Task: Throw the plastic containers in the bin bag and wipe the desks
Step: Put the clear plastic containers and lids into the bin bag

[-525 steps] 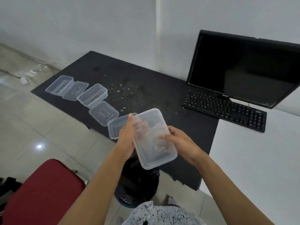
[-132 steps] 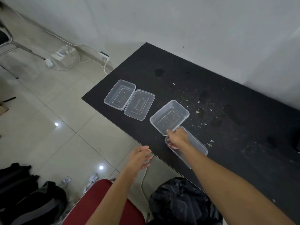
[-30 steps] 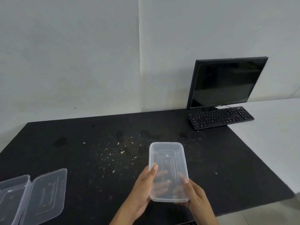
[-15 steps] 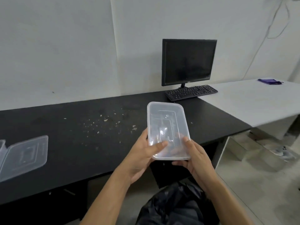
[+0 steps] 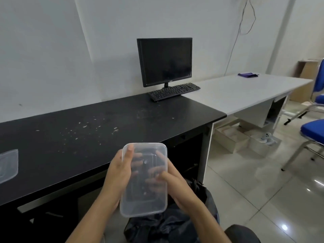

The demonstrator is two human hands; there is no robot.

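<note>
Both hands (image 5: 115, 178) grasping container (image 5: 144, 181), long axis pointing away, over bin bag (image 5: 168, 227).

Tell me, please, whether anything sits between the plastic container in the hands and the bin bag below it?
Nothing visible does. Both hands hold the clear container in the air, past the black desk edge, and the black bin bag lies directly below it, unobstructed.
</note>
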